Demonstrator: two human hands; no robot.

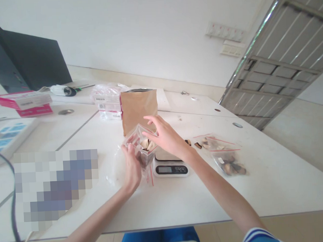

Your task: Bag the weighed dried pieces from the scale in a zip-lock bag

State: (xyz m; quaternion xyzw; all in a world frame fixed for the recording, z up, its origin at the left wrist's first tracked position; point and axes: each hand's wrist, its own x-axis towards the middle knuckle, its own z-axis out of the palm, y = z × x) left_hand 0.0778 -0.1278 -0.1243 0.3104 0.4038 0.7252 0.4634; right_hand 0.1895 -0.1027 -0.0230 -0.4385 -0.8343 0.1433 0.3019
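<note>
Clear plastic zip bag [141, 151] with brown and pale pieces sits in the left hand [132, 169] grip, clenched on its left side, above the table [182, 203] just left of the scale [170, 166]. Right hand [165, 137] is open, fingers spread at the bag mouth, wrist bent down. Filling step; next probably needs weighing. Brown paper bag [139, 109] stands behind, filled bags [225, 153] lie right.

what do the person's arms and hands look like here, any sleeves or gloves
Both hands are bare: no gloves, rings, watch or bands show on the left hand or the right hand. Both forearms are uncovered along their whole visible length. Only the right arm shows clothing: a short sleeve at the bottom edge, blue with white stripes along its hem. The left arm leaves the picture before any sleeve appears.
</note>
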